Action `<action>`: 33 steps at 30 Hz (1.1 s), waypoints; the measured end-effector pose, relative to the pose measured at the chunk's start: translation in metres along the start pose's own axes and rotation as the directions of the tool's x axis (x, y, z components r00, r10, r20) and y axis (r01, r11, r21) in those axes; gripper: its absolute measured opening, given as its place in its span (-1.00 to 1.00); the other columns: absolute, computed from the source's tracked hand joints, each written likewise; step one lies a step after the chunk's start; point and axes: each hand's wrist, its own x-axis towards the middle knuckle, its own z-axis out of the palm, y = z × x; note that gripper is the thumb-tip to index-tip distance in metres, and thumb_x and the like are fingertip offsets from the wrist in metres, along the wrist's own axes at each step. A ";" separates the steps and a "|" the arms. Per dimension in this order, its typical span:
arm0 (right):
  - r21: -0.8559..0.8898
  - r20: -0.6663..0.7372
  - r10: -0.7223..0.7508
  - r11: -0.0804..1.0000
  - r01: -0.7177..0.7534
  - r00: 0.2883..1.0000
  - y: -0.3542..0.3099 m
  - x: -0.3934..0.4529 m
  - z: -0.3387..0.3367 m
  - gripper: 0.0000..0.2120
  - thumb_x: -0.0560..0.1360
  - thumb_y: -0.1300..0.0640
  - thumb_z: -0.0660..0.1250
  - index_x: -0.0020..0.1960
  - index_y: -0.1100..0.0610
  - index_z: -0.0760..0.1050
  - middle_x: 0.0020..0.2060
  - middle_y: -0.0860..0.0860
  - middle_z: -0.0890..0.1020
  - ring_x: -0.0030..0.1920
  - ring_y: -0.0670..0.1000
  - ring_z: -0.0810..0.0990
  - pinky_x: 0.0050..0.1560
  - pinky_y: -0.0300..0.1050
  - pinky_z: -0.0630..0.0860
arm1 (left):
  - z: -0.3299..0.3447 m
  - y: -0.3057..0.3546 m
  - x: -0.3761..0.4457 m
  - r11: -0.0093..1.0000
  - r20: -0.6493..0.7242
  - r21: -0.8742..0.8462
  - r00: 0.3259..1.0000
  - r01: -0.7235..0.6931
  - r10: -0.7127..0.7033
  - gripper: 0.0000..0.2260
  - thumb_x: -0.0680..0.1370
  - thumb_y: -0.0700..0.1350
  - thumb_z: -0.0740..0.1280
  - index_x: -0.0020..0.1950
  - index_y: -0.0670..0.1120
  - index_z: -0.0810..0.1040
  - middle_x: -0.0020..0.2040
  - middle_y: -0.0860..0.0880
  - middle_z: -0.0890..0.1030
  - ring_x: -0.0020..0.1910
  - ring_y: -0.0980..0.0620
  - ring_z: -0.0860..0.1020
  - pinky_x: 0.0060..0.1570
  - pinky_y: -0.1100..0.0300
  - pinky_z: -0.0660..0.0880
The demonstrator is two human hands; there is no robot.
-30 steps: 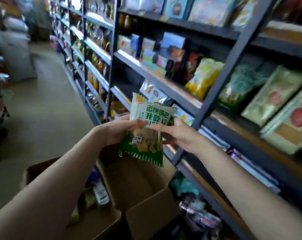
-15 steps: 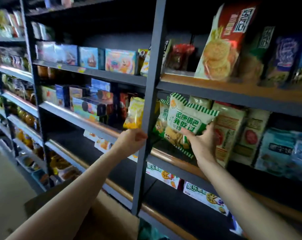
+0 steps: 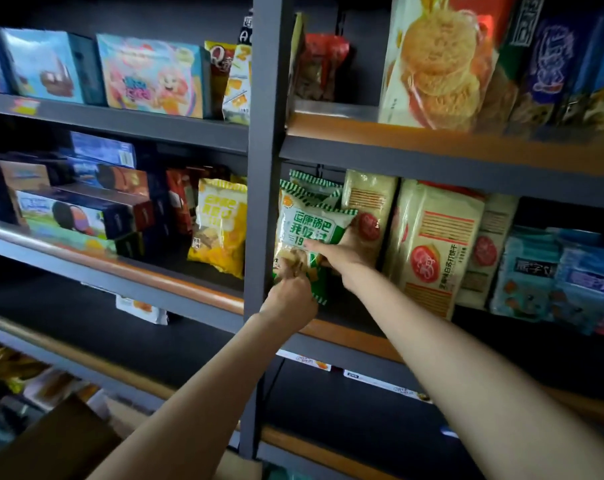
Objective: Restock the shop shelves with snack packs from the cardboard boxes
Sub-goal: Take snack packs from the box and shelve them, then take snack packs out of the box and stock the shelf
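The green-and-white snack pack [image 3: 307,237] stands on the middle shelf [image 3: 349,332], just right of the grey upright post [image 3: 260,202], in front of matching packs. I judge it best seated upright, flush with that row. My right hand [image 3: 342,252] pinches its right edge; my left hand [image 3: 290,299] grips its lower left corner.

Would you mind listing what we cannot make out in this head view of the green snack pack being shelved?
- Green snack pack: lower left corner hidden by the left hand.
- Right hand: fingers behind the pack, hidden by it.
- Matching green packs behind: number hidden by the front pack.
- Cardboard box: cut off by the bottom edge; contents unseen.
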 end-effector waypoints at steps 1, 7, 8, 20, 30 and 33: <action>0.027 0.033 0.001 1.000 -0.002 0.999 -0.001 0.002 0.002 -0.42 0.36 0.08 0.52 0.26 0.12 0.31 0.20 0.04 0.52 0.13 0.00 0.51 0.05 -0.10 0.48 | 0.003 0.001 0.001 1.000 -0.009 -0.014 1.000 0.015 -0.015 -0.55 0.56 -0.16 0.21 0.39 -0.32 0.23 0.42 -0.31 0.25 0.44 -0.19 0.21 0.27 0.07 0.32; 0.158 0.249 0.040 0.984 -0.082 0.968 -0.006 0.008 0.005 -0.71 0.51 0.29 0.32 0.11 0.14 0.25 0.25 0.14 0.45 0.20 0.09 0.51 -0.03 -0.12 0.56 | 0.006 0.011 -0.003 0.991 -0.098 -0.089 0.990 0.097 -0.106 -0.55 0.59 -0.15 0.18 0.42 -0.31 0.17 0.46 -0.25 0.18 0.39 -0.18 0.30 0.25 0.07 0.33; 0.147 0.246 0.042 0.986 -0.080 0.968 -0.007 0.007 0.004 -0.74 0.53 0.29 0.29 0.11 0.15 0.25 0.26 0.14 0.43 0.23 0.11 0.50 -0.04 -0.13 0.56 | 0.004 0.012 -0.006 0.990 -0.118 -0.098 0.987 0.100 -0.111 -0.56 0.59 -0.16 0.18 0.41 -0.30 0.19 0.46 -0.24 0.17 0.35 -0.19 0.35 0.21 0.07 0.35; -0.043 -0.071 -0.552 0.834 0.551 0.831 0.008 -0.086 -0.008 -0.79 0.48 0.37 0.22 0.11 0.25 0.39 -0.16 -0.03 0.49 -0.17 -0.02 0.50 -0.07 0.00 0.56 | 0.024 -0.045 -0.119 0.997 -0.457 -0.011 0.887 -0.082 0.068 -0.71 0.44 -0.29 0.18 0.13 -0.23 0.53 0.08 -0.19 0.50 -0.06 -0.24 0.53 -0.12 0.02 0.44; -0.103 0.906 -0.231 0.692 0.714 0.355 0.110 -0.255 0.164 -0.49 0.52 0.21 0.25 0.42 0.16 0.16 0.23 0.12 0.39 0.12 0.10 0.50 0.16 -0.02 0.42 | 0.086 -0.210 -0.350 0.793 -0.416 -0.189 0.684 0.579 -0.599 -0.72 0.44 -0.18 0.14 0.06 -0.18 0.56 0.01 -0.19 0.52 -0.13 -0.29 0.56 -0.11 -0.09 0.52; -0.136 0.981 -0.011 0.683 0.718 0.196 0.141 -0.298 0.212 -0.51 0.55 0.16 0.23 0.43 0.09 0.15 0.27 0.09 0.35 0.18 0.09 0.48 0.20 -0.03 0.42 | 0.098 -0.251 -0.418 0.591 -0.370 -0.269 0.485 0.760 -0.792 -0.77 0.48 -0.29 0.27 0.12 -0.21 0.54 0.07 -0.22 0.50 0.01 -0.29 0.52 0.03 -0.09 0.46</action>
